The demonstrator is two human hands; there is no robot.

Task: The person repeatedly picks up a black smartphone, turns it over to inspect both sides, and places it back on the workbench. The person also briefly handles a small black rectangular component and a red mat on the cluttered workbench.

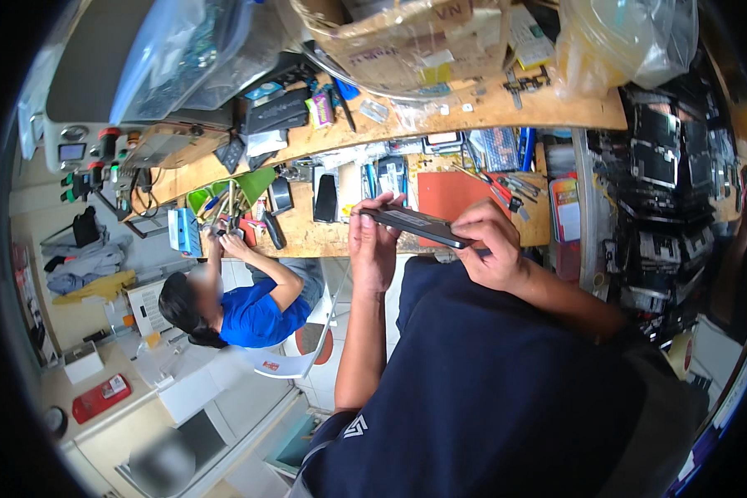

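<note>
A dark slab (413,225) is up in the air, just up and right of the middle, toward two o'clock. It is flat and thin, with a pale patch on its side, a bit like a phone. The left hand (374,249) has its grip on the end at nine o'clock, thumb on one side and fingers behind. The right hand (494,249) has its grip pinched on the end at four o'clock.

I think the slab is light and stiff, so it should not flop. It looks smooth, so it could slip. If it has glass, a drop or a hard bend might crack it. The best place to hold it is by the two ends or the long edges, softly, and not by pressing the middle.

Past the slab is the wooden worktop (307,241). An orange mat (441,192) lies at one o'clock from the slab, with hand tools (516,184) beyond at two. A black phone (325,197) lies at ten. Farther off, at eight, a person in a blue shirt (257,317) sits.
</note>
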